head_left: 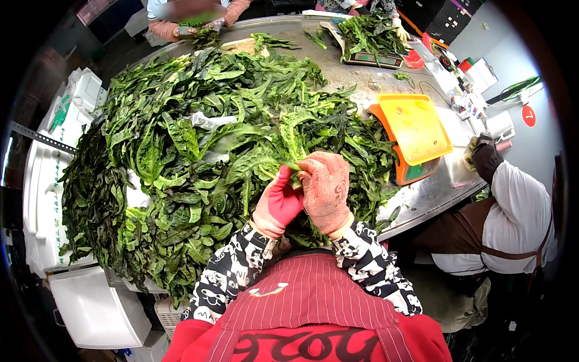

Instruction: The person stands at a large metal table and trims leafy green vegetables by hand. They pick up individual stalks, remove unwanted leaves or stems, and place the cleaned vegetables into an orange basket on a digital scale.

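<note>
L to centre: big loose heap of long dark-green leaves (181, 208). Over it, small bunch of narrow bright-green leaves (258, 160), held by its base, near end. Coral-knit-gloved L hand (277, 204), red palm: narrow, pinching the stems; keep it light, blades prob. bruise easily. Coral-knit-gloved R hand (326, 190): fingers closed on same base, tips partly hidden; best work nr stem end. R: orange plastic scale w/ yellow tray (413, 128) on grey metal tabletop (431, 198).

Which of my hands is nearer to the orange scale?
Right. The right hand is left of the orange scale, with green leaves between them; the left hand is farther left, beside the right hand.
</note>
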A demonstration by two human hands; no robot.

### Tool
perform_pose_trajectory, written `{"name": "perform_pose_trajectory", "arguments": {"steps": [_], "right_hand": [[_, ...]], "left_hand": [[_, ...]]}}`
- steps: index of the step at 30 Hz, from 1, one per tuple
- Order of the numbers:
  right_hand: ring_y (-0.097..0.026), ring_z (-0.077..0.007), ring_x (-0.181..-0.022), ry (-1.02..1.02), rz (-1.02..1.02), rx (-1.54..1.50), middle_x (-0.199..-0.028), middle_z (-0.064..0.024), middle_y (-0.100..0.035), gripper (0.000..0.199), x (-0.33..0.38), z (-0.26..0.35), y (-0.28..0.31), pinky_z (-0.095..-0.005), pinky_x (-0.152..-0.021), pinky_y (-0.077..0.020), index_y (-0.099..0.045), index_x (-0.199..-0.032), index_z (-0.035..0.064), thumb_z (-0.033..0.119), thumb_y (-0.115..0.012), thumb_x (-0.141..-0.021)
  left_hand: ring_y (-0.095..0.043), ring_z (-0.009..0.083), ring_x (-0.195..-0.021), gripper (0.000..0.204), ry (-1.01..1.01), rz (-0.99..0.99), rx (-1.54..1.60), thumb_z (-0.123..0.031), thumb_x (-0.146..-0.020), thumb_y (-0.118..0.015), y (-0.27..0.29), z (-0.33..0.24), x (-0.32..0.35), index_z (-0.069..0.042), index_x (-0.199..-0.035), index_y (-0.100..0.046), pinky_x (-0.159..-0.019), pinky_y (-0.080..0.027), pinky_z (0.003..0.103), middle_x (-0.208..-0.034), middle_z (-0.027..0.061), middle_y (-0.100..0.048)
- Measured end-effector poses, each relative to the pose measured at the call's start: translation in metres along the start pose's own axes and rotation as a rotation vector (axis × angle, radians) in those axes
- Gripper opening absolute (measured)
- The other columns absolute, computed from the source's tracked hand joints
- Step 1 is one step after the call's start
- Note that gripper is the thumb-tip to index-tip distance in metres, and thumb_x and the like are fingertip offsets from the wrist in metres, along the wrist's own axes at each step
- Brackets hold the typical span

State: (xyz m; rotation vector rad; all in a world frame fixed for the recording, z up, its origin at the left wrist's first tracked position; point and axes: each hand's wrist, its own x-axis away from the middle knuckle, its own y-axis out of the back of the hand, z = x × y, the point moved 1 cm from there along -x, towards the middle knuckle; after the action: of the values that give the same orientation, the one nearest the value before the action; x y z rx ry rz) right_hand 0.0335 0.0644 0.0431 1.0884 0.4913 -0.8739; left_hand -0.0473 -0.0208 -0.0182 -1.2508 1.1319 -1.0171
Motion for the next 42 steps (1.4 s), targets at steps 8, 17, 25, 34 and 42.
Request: {"name": "perform_pose_trajectory", "arguments": {"steps": [8,17,25,34,42], "right_hand": [[-0.058,-0.0308,-0.092,0.099,0.107,-0.115,-0.095,-0.0094,-0.060,0.018,-0.011,0.010,0.008,-0.0429,-0.085,-0.0431,-0.060,-0.092,0.0061,0.008,-0.069,-0.077],[-0.060,-0.0208,-0.083,-0.486,0.048,-0.130,-0.093,-0.0134,-0.059,0.035,-0.028,-0.010,0.012,-0.0331,-0.075,-0.0502,-0.051,-0.118,-0.0038,0.016,-0.065,-0.094],[-0.059,-0.0091,-0.071,-0.614,0.232,-0.353,-0.078,-0.0057,-0.064,0.023,-0.039,-0.010,0.004,-0.0249,-0.066,-0.0484,-0.067,-0.094,-0.0025,0.021,-0.066,-0.093],[-0.055,-0.0085,-0.071,-0.579,0.041,-0.397,-0.086,-0.0027,-0.058,0.015,-0.023,-0.003,0.008,-0.0237,-0.063,-0.0454,-0.058,-0.099,-0.0022,0.012,-0.058,-0.096],[-0.059,-0.0113,-0.083,-0.776,0.036,-0.838,-0.097,-0.0076,-0.063,0.024,-0.022,0.013,0.012,-0.0259,-0.074,-0.0505,-0.053,-0.107,-0.0005,0.010,-0.066,-0.090]], "left_hand": [[-0.058,0.0198,-0.095,0.024,-0.193,-0.170,-0.124,-0.005,-0.097,-0.055,0.008,-0.013,0.007,-0.005,-0.121,-0.054,-0.083,-0.050,0.031,-0.110,0.0116,-0.059],[-0.066,0.0164,-0.087,0.020,-0.356,-0.552,-0.477,-0.015,-0.091,-0.070,-0.016,-0.033,0.003,-0.002,-0.106,-0.068,-0.083,-0.055,0.032,-0.097,0.0046,-0.069],[-0.065,0.0125,-0.084,0.025,-0.353,-0.570,-0.776,-0.002,-0.084,-0.073,-0.012,-0.006,0.011,-0.002,-0.109,-0.067,-0.078,-0.052,0.026,-0.098,0.0015,-0.070],[-0.065,0.0224,-0.098,0.021,-0.234,-0.390,-0.328,-0.013,-0.097,-0.060,-0.012,-0.005,0.004,-0.002,-0.114,-0.064,-0.091,-0.055,0.041,-0.105,0.0091,-0.067],[-0.060,0.0251,-0.111,0.034,-0.199,-0.173,-0.486,-0.018,-0.101,-0.053,-0.019,-0.003,0.002,-0.001,-0.130,-0.054,-0.102,-0.046,0.044,-0.122,0.0130,-0.062]]}}
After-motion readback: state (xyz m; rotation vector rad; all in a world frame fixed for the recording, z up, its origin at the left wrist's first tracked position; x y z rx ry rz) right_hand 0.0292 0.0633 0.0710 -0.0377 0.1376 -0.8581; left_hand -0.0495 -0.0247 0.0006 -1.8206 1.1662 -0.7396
